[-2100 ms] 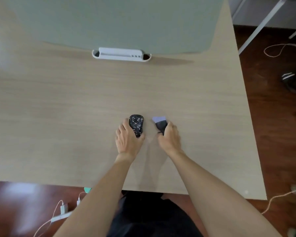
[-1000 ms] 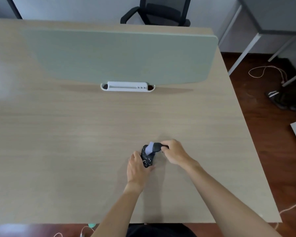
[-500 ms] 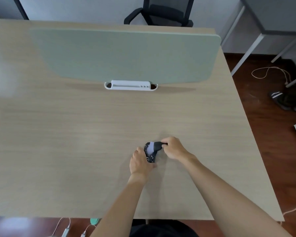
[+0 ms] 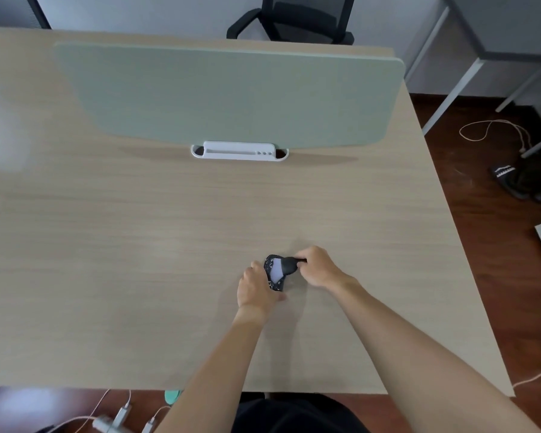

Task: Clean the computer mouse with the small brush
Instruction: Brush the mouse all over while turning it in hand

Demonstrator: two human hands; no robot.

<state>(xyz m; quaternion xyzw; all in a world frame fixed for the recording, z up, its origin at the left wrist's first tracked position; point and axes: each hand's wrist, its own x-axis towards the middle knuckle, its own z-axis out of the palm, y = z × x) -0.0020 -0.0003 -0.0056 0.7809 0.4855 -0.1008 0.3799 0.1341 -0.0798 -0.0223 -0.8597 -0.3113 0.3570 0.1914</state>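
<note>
A black computer mouse (image 4: 275,285) speckled with white bits lies on the wooden desk (image 4: 138,260), right of centre. My left hand (image 4: 255,289) grips it from the left and near side, thumb under its near end. My right hand (image 4: 317,266) holds the dark handle of a small brush (image 4: 286,265). The brush's pale lilac bristles (image 4: 277,271) lie across the top of the mouse and hide its middle.
A grey-green divider panel (image 4: 231,95) stands across the far desk with a white clamp holder (image 4: 239,150) at its foot. An office chair (image 4: 294,20) is behind it. The desk's right edge drops to a wooden floor with cables (image 4: 494,131) and slippers (image 4: 512,179).
Two seconds ago the brush lay on the desk beside the mouse. My right hand has lifted it onto the mouse. The bristles have since slid a little along the mouse's top.
</note>
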